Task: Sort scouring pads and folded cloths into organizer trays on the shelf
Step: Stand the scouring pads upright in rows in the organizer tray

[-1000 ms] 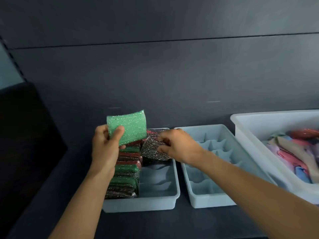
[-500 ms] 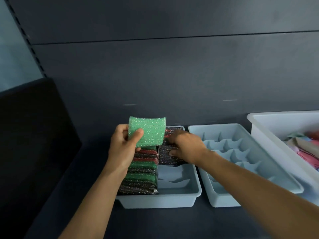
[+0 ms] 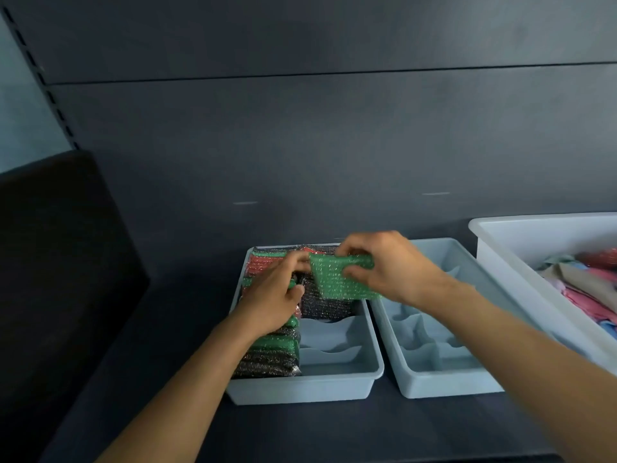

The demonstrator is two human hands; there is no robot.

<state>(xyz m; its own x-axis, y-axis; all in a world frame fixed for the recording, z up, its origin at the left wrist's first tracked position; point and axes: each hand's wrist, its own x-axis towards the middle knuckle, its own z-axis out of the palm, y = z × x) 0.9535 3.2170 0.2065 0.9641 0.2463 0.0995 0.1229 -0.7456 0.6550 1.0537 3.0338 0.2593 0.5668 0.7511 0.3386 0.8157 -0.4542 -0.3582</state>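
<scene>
On the dark shelf, the right hand clamps its fingers on a green scouring pad above the left tray. The left hand curls on the filed pads, grip unclear. Next, probably slot it upright into the nearest free compartment.

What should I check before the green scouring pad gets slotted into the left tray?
1. Right hand pinches green pad: ok.
2. Left hand clear of the pad: cannot tell; its fingertips reach the pad's left edge.
3. Open slots in left tray: ok, the front of its right column is empty.
4. Pad over an open slot: not ok, it hangs over the dark pads behind them.
</scene>
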